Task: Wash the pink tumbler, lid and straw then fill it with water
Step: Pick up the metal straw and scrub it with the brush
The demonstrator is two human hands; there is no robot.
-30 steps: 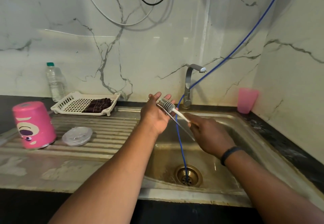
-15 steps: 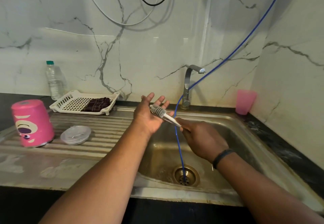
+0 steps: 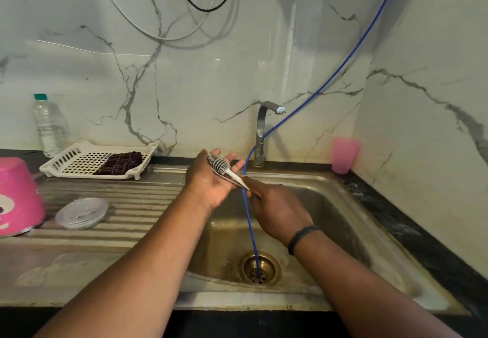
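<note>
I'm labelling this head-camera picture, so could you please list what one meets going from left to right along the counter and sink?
Pink tumbler → clear lid → white tray holding a dark cloth → left hand → brush → right hand → pink cup.

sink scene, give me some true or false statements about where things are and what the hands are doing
1. The tumbler stands upside down on the drainboard. True.
2. The lid is screwed onto the tumbler. False: it lies on the drainboard beside it.
3. The right hand holds the brush by its handle. True.
4. The left hand is clenched in a fist. False: its palm is open under the bristles.
5. Water pours from the tap. False: no stream shows.
</note>
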